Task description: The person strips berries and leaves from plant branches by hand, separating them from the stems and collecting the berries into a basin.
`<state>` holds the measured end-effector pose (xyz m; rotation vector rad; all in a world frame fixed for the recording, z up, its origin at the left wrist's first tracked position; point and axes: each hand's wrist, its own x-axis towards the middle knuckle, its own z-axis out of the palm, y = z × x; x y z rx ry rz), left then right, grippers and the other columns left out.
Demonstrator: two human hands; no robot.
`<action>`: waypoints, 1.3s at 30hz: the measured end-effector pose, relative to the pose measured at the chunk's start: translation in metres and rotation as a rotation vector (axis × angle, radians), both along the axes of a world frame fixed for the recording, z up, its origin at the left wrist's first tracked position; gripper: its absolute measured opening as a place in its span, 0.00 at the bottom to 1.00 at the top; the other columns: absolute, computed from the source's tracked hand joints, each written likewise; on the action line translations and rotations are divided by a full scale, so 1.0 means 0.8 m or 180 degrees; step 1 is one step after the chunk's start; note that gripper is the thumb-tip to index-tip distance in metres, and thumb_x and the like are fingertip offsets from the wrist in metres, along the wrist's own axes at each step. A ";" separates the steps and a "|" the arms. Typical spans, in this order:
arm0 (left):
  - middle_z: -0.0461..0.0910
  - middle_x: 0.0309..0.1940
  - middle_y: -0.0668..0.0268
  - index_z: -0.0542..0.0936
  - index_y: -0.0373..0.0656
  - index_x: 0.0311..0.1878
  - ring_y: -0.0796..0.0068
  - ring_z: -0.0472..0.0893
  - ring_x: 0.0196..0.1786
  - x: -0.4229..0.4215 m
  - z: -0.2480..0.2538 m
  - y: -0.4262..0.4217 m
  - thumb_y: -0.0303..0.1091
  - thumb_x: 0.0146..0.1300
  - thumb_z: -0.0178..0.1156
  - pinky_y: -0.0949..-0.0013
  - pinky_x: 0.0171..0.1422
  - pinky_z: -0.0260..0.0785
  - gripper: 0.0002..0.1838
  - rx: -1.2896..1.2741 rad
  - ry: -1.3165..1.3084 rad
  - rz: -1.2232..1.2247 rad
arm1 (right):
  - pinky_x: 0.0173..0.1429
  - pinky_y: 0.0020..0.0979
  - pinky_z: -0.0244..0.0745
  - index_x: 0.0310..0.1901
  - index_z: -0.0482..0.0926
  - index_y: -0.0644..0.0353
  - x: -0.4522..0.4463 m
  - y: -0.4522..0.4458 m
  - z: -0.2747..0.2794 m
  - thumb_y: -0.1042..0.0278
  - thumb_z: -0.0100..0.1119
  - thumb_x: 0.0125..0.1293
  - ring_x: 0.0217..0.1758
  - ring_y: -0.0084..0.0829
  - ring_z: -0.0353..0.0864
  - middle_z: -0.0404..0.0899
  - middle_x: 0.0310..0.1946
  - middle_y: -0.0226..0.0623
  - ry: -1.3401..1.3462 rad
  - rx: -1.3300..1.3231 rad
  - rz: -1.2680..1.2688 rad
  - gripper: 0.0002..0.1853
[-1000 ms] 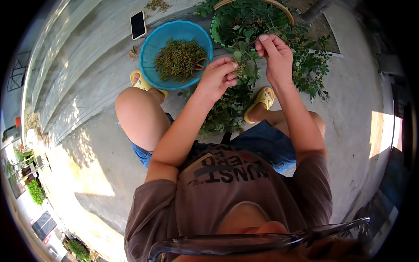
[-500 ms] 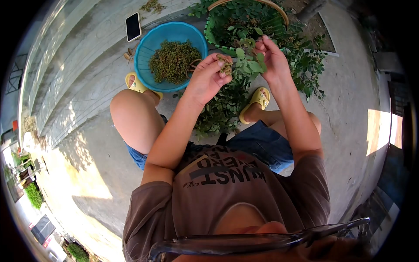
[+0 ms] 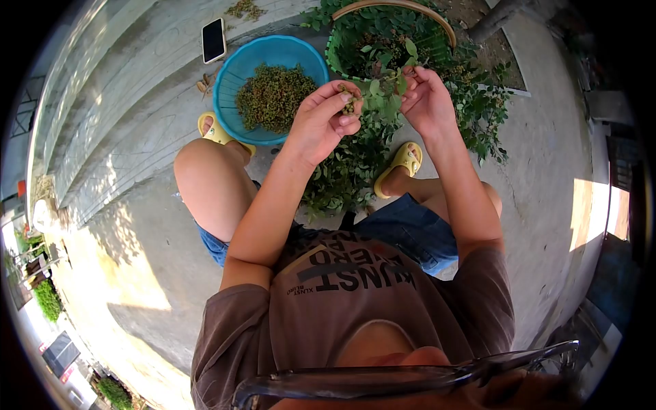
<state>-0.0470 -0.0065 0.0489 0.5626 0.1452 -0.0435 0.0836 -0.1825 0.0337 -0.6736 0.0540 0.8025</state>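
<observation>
Green leafy sprig [image 3: 384, 97] between hands, in front of green basket [image 3: 335, 56]. Right hand [image 3: 429, 102] raised, palm inward, fingertips pinched closed on sprig's stem — forearm angled up. Left hand [image 3: 321, 121] beside blue basin [image 3: 225, 102], wrist bent slightly, thumb and fingers closed round berry cluster [image 3: 348, 104] — palm partly upturned.

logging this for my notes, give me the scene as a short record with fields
left hand: pinches berry cluster
right hand: holds leafy sprig
basin: blue, with berry heap
basket: green, arched handle, greenery inside
branches: on ground, between yellow clogs
phone: beside basin, screen dark
</observation>
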 end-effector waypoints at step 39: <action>0.71 0.27 0.69 0.72 0.44 0.34 0.78 0.68 0.25 0.023 -0.018 -0.051 0.18 0.58 0.53 0.75 0.24 0.58 0.07 -0.0929 0.0825 0.0939 | 0.35 0.22 0.64 0.30 0.76 0.60 -0.045 0.033 -0.001 0.69 0.56 0.65 0.27 0.20 0.68 0.77 0.27 0.31 -0.1248 -0.0460 -0.0765 0.07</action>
